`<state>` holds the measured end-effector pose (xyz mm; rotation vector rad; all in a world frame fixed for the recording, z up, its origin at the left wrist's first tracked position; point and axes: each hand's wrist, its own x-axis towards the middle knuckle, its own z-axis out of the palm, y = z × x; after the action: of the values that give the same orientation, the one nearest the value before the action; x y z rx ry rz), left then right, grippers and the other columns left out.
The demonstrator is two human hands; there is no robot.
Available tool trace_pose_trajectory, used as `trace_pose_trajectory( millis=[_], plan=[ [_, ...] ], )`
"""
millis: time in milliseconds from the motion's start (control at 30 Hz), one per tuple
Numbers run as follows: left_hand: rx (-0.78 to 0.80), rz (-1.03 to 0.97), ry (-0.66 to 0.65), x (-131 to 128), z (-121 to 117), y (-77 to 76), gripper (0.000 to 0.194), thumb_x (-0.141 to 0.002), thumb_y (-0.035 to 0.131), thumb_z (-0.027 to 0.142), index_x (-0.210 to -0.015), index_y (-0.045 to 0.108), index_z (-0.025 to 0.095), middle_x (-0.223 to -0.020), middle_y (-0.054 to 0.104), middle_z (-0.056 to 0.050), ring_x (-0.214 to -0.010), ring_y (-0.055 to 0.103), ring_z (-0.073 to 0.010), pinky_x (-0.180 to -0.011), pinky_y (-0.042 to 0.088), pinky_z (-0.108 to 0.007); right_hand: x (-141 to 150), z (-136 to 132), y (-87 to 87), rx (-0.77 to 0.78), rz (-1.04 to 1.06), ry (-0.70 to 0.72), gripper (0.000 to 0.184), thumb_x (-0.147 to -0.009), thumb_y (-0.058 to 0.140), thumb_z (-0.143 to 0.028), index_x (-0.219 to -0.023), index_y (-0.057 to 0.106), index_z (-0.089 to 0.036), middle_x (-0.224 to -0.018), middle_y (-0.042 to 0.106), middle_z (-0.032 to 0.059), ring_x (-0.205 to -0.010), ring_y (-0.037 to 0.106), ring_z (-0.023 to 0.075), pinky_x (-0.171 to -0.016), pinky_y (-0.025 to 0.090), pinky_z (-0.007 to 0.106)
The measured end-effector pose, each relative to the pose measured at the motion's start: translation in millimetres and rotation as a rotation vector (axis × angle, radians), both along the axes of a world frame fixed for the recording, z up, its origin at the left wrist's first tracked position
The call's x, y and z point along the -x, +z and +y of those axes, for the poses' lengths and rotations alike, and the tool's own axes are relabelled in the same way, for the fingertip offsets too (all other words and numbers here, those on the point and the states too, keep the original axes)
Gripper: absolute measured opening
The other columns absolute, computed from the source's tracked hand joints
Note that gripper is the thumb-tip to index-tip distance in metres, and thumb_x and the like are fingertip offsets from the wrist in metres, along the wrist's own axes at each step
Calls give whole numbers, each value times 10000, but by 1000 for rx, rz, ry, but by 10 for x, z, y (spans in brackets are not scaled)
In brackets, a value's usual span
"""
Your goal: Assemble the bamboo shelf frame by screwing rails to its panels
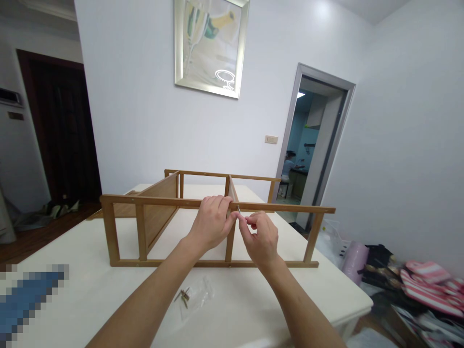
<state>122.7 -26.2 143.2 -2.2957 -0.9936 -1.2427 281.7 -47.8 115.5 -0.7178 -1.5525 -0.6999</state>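
Observation:
A wooden shelf frame (152, 205) lies on its side on a white table (300, 285). My left hand (212, 222) is closed over the frame's top rail where a middle upright meets it. My right hand (261, 237) is just to the right, its fingers pinched on a small metal screw (239, 209) held against the rail. The two hands almost touch. A clear plastic bag (199, 295) with a few loose screws (184, 295) lies on the table in front of me, between my forearms.
A framed picture (210, 43) hangs on the wall behind. An open doorway (308, 145) at the right shows another person in the far room. Bags and striped cloth (424, 278) lie on the floor at the right. A dark door (58, 130) stands at the left.

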Motion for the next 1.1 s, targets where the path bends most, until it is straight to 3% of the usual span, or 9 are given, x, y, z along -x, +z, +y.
trace_pose_trajectory(
  millis=[200,367,500,567,700,933,1100],
  plan=[
    [-3,3,14,-2,8,-5,277,-967,397,363,-1099,542,168,-974,647,-97,-935,584,-258,-867,413,-434,140,-13,-45,97,117,-12,266,-901,597,-264,-680,456,-219,-556,472,-43,-491,410,96,-490,333,256],
    [-6,5,16,0,21,-12,258,-963,404,335,-1105,541,168,-976,643,-95,-937,582,-254,-869,413,-430,220,-99,-10,294,276,112,324,-915,565,-338,-634,465,-209,-545,484,-43,-490,409,90,-488,349,243],
    [-18,8,21,-2,22,-16,261,-967,405,347,-1101,540,168,-968,642,-95,-925,581,-255,-860,413,-427,188,-168,41,539,424,344,327,-871,618,-410,-647,520,-193,-570,525,-35,-510,453,91,-482,394,232],
    [-16,5,23,-4,21,-15,269,-969,408,364,-1089,542,165,-963,641,-94,-921,580,-252,-856,413,-423,163,-188,71,649,522,514,262,-834,664,-418,-746,571,-191,-612,570,-32,-514,498,98,-471,433,232],
    [-9,4,29,-9,24,-11,279,-976,396,379,-1071,547,164,-945,640,-91,-922,582,-248,-842,417,-411,126,-199,104,720,591,744,250,-797,714,-370,-963,644,-196,-688,633,-21,-558,589,120,-535,546,275],
    [-36,8,38,-11,29,-16,290,-984,374,388,-1066,547,170,-941,639,-90,-919,587,-247,-830,420,-404,-39,-176,93,707,352,765,231,-852,657,-292,-1072,700,-234,-896,710,31,-720,671,149,-696,610,333],
    [-36,10,42,-9,42,-30,329,-986,364,424,-1074,545,163,-940,641,-91,-913,583,-249,-829,418,-408,-216,-115,179,540,33,554,235,-883,616,-207,-1098,694,-263,-946,730,40,-785,669,146,-738,584,310]
  ],
)
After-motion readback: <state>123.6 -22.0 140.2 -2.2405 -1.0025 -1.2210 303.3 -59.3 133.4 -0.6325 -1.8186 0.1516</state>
